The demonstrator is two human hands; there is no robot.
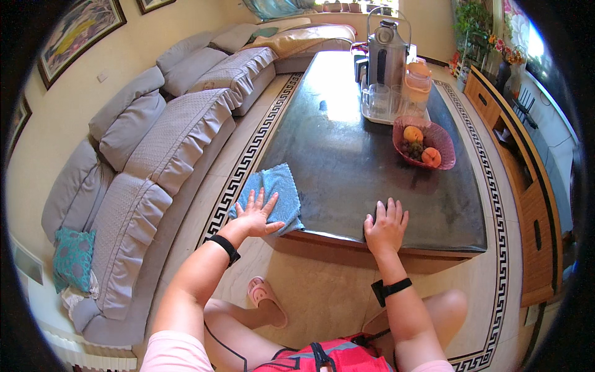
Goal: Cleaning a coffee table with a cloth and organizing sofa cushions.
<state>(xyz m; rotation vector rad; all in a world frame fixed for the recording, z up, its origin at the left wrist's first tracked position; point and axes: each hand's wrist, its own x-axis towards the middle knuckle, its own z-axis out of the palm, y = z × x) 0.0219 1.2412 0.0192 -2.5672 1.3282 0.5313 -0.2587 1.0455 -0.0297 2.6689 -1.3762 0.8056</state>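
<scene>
A blue cloth [279,186] lies over the near left corner of a dark-topped coffee table [339,195], part of it draping past the edge. My left hand [256,215] rests flat on the cloth with its fingers spread. Farther right, my right hand [386,227] lies palm down at the table's near edge and holds nothing. Beyond it stands a pink bowl [448,139] with peaches [431,157] and dark grapes [412,149]. Both wrists wear black bands.
Behind the bowl, a tray [372,117] carries glass cups [379,97] and a pitcher [417,83]; a metal thermos [385,56] stands there too. A grey sofa [172,135] runs along the left. At right is a wooden TV cabinet [534,204].
</scene>
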